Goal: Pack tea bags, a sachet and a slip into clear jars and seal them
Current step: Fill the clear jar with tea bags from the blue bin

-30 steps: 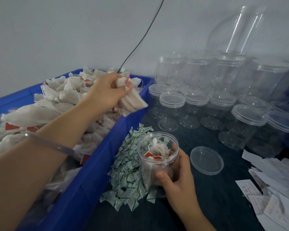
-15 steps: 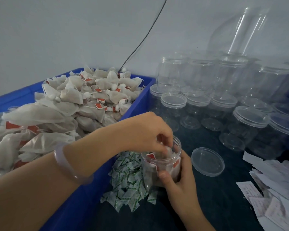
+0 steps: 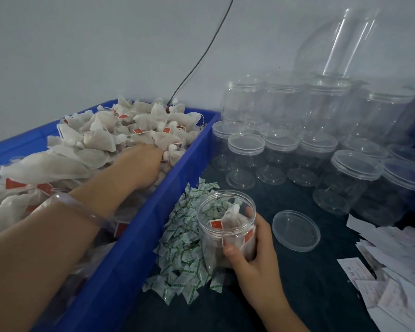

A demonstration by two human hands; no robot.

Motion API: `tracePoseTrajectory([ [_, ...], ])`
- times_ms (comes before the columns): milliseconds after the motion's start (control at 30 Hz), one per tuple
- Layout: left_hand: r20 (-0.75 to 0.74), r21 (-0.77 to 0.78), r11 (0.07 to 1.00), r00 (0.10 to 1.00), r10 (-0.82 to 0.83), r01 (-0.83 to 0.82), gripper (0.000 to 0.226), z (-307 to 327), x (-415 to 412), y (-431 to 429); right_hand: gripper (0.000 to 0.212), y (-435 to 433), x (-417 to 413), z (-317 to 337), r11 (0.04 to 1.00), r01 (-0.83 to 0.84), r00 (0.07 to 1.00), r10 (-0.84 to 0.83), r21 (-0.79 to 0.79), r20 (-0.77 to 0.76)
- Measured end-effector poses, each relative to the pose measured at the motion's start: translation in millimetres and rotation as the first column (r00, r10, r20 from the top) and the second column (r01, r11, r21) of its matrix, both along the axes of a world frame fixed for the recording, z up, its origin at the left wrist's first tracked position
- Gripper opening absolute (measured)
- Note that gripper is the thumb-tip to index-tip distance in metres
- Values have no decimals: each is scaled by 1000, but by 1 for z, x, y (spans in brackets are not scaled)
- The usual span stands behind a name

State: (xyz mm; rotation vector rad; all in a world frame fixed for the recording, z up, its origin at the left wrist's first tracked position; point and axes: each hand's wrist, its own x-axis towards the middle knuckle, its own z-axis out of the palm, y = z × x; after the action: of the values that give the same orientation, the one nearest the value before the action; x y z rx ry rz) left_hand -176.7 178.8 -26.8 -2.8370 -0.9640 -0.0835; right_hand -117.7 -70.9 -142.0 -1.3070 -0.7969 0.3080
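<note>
My left hand [image 3: 141, 166] reached into the tea bags [image 3: 130, 125] in the left bin [image 3: 177, 195]; I couldn't tell whether it gripped any. My right hand [image 3: 252, 255] gripped the open jar [image 3: 213, 238], near, beside the sachets [image 3: 185, 248] on the tabletop [image 3: 309, 295]. Their green print was too small to read.

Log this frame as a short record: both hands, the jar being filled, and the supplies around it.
left hand: reaches into the tea bags in the blue crate; fingertips hidden
right hand: grips the open jar, which stands upright
jar contents: tea bags with red tags; cannot tell if a sachet is inside
loose lid: lies flat, right of the jar
sachets: heap between crate and jar
paper slips: pile at far right
empty jars: stacked at the back
</note>
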Motion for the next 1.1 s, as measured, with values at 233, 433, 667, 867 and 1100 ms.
tracePoseTrajectory([
  [233, -179, 248, 967, 979, 99, -52, 33, -22, 14, 13, 62, -1, -1, 3, 1000, -6, 999, 7, -9, 38],
  [433, 23, 66, 998, 1000, -10, 8, 61, -23, 19, 21, 65, 1, 0, 0, 999, -35, 999, 35, -10, 18],
  [667, -75, 198, 979, 997, -26, 40, 37, -24, 31, 9, 64, 1, -2, 2, 1000, -11, 1000, 11, -18, 22],
  [867, 310, -16, 996, 948, -78, 87, 7, -13, 20, 8, 66, -1, -2, 3, 999, -22, 1000, 22, -24, 9],
  [1100, 669, -258, 946, 743, 28, 197, 15, 16, 10, -2, 66, -1, -3, 6, 999, -40, 999, 40, -12, -18],
])
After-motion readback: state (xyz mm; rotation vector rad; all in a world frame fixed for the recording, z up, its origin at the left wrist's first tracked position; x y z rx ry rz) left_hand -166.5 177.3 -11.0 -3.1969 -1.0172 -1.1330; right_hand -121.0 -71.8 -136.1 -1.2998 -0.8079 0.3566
